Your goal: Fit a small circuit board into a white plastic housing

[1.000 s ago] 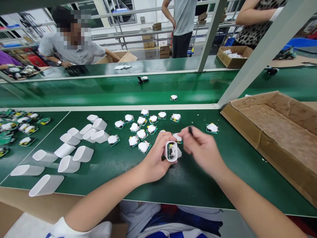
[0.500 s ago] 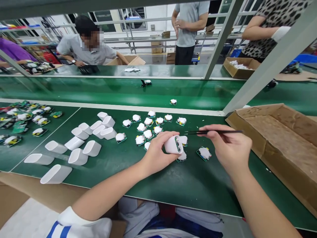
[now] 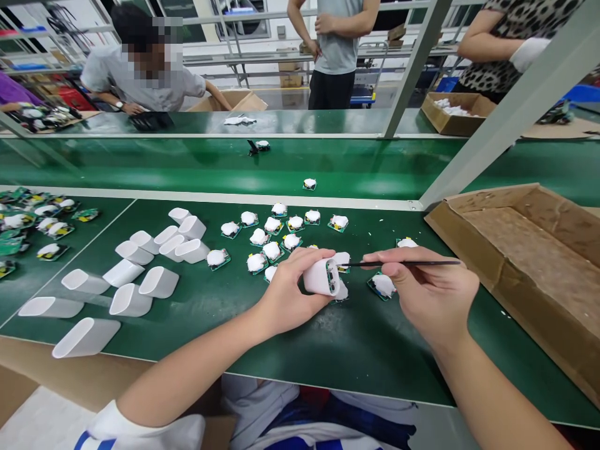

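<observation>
The left hand [image 3: 293,294] clamps a white plastic casing [image 3: 321,277] steady over the green bench [image 3: 375,356], open end facing the separate right hand [image 3: 434,290], whose fingers pinch a thin black stick [image 3: 403,264], tip just beside the opening.

Counted 14 white hollow plastic housings [image 3: 159,282]: 13 on the green workbench mat [image 3: 225,325], 1 in the left hand [image 3: 290,300]. About 18 green circuit boards topped with white blobs [image 3: 271,250] nearby, a few partly hidden. 1 pair of slim black tweezers [image 3: 403,263], in the right hand [image 3: 435,294]. 1 brown cardboard tray [image 3: 529,250].
</observation>
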Demonstrator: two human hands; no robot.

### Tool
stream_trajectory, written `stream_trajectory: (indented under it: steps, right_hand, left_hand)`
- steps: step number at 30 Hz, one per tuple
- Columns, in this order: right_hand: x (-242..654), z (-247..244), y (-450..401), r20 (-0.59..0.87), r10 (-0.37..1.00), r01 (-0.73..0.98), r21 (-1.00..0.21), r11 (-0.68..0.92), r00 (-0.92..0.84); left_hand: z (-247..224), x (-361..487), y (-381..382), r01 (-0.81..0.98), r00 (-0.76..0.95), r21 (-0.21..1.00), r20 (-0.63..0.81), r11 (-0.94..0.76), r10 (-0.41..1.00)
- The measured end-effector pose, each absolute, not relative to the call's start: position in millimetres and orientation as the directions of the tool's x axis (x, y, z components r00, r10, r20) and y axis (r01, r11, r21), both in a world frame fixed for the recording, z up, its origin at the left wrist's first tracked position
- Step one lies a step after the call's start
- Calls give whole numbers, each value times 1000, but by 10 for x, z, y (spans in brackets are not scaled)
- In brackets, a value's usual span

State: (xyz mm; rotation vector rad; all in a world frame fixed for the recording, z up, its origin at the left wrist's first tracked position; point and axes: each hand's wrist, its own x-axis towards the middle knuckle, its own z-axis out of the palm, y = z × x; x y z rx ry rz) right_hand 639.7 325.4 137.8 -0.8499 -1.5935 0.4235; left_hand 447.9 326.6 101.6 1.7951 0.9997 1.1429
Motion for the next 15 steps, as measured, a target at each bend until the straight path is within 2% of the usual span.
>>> stream_trajectory:
  steps: [5, 15]
  right_hand:
    - [6377, 1374, 3259, 739, 672, 299, -629, 717, -57]
    - [6378, 1351, 3175, 720, 690, 279, -649, 708, -73]
  left_hand:
    - [1021, 4486, 3263, 212, 298, 888, 340, -409, 892]
    - [1014, 4496, 3253, 197, 277, 867, 399, -458, 874]
